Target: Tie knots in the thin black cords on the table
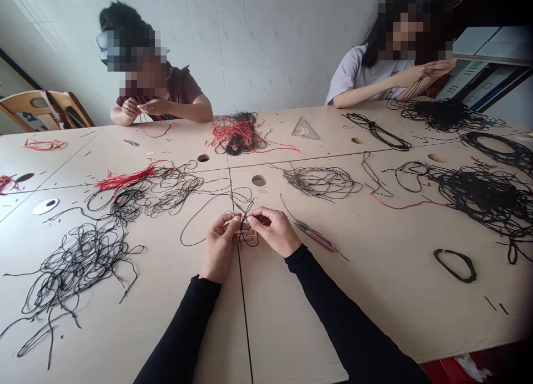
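My left hand (220,245) and my right hand (271,228) meet over the middle of the light wooden table (291,317). Both pinch a thin black cord (245,228) between thumb and fingers, close together. A small knotted bit of the cord sits between the fingertips, and loops of it hang down and trail left and back across the table. Both arms wear black sleeves.
Pink-handled snips (317,237) lie just right of my right hand. Tangles of black cord (75,262) and red cord (125,178) spread left; a big black pile (483,198) lies right. Two other people sit at the far side, working cord. A clear triangle ruler (305,129) lies there.
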`<state>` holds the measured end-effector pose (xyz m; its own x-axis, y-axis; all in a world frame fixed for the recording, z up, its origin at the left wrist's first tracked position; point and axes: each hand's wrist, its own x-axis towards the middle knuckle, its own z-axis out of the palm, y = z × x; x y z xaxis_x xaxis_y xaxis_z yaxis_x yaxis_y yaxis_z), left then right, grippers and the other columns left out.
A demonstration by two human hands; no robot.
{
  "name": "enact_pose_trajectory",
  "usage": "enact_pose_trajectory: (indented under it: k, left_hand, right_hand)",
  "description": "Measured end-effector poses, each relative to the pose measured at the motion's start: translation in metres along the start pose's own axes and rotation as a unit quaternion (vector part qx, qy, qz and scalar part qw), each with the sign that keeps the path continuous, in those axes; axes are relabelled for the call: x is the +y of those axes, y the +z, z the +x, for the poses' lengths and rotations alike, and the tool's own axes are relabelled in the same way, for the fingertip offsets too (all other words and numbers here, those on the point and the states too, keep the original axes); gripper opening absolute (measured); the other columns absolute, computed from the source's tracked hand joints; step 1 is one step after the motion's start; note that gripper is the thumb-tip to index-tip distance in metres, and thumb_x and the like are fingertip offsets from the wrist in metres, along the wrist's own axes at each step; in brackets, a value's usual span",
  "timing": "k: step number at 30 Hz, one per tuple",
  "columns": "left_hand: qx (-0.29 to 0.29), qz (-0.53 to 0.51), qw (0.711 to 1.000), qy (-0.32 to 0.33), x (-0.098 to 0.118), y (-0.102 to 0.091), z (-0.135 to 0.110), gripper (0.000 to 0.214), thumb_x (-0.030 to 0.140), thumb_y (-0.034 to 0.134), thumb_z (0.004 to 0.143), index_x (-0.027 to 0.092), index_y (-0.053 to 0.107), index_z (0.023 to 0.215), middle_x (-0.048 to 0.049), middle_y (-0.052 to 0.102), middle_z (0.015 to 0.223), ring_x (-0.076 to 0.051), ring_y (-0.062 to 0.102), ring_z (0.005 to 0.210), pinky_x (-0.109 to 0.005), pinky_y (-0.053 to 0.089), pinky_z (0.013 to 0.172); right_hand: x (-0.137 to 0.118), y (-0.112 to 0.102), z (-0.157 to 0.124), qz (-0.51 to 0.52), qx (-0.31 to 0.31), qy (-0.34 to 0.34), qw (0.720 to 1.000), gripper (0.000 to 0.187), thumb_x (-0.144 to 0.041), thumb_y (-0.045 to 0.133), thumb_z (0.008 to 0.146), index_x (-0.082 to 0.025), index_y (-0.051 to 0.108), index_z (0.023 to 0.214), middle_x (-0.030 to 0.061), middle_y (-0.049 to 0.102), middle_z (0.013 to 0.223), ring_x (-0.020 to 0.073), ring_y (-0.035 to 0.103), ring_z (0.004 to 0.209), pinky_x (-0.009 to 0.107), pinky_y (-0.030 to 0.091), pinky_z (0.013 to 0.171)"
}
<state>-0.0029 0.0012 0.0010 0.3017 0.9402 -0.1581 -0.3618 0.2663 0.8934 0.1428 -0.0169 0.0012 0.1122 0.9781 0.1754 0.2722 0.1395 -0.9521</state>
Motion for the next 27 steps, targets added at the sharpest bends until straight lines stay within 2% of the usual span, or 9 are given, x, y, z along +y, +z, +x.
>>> enact_pose_trajectory:
  k: [4,8,15,17,23,27]
  left_hand:
    - [0.000,-0.002,1.000,0.003,0.0004,0.0010,0.0001,0.028,0.037,0.074,0.078,0.015,0.059,0.085,-0.0041,0.069,0.075,-0.015,0.067,0.065,-0.030,0.056,0.067]
    - [0.033,-0.013,0.999,0.030,-0.0018,0.0000,0.0020,0.027,0.036,0.075,0.077,0.015,0.060,0.083,-0.0034,0.065,0.084,-0.015,0.065,0.073,-0.027,0.056,0.063]
    - [0.064,-0.049,0.995,0.056,-0.0050,-0.0029,0.0055,0.026,0.035,0.076,0.076,0.016,0.059,0.080,-0.0018,0.061,0.083,-0.014,0.061,0.075,-0.027,0.057,0.065]
    - [0.055,-0.052,0.996,0.044,-0.0040,-0.0035,0.0051,0.027,0.036,0.076,0.076,0.016,0.059,0.081,-0.0022,0.061,0.083,-0.014,0.062,0.073,-0.027,0.056,0.064]
    - [-0.020,-0.007,1.000,-0.004,0.0011,-0.0013,0.0020,0.029,0.036,0.073,0.079,0.014,0.064,0.097,-0.0041,0.062,0.085,-0.013,0.060,0.070,-0.027,0.054,0.063]
    - [-0.018,0.022,0.999,0.015,0.0002,0.0004,0.0007,0.023,0.033,0.075,0.077,0.015,0.065,0.089,-0.0027,0.061,0.085,-0.011,0.057,0.067,-0.026,0.052,0.064]
  right_hand:
    - [-0.0005,-0.0001,0.0001,-0.011,0.002,-0.010,1.000,0.017,-0.031,0.060,0.086,-0.017,0.070,0.086,0.0033,0.073,0.081,0.0158,0.063,0.070,0.027,0.050,0.067]
    - [-0.0026,-0.0009,-0.0008,-0.004,0.012,-0.022,1.000,0.019,-0.033,0.060,0.087,-0.017,0.071,0.086,0.0047,0.073,0.085,0.0165,0.065,0.072,0.027,0.050,0.068]
    - [-0.0063,-0.0026,-0.0009,-0.029,0.030,-0.032,0.999,0.022,-0.035,0.058,0.087,-0.017,0.068,0.080,0.0028,0.070,0.075,0.0145,0.058,0.064,0.026,0.047,0.062]
    - [-0.0062,-0.0021,-0.0006,-0.029,0.034,-0.024,0.999,0.023,-0.036,0.058,0.087,-0.017,0.068,0.080,0.0026,0.069,0.074,0.0139,0.056,0.063,0.025,0.046,0.060]
    - [-0.0065,-0.0014,-0.0004,-0.022,0.032,-0.016,0.999,0.023,-0.036,0.057,0.086,-0.016,0.068,0.081,0.0025,0.069,0.073,0.0135,0.057,0.063,0.024,0.046,0.060]
    - [-0.0074,-0.0015,-0.0007,-0.015,0.021,-0.015,1.000,0.021,-0.035,0.056,0.087,-0.017,0.067,0.082,0.0029,0.070,0.077,0.0144,0.059,0.065,0.025,0.047,0.063]
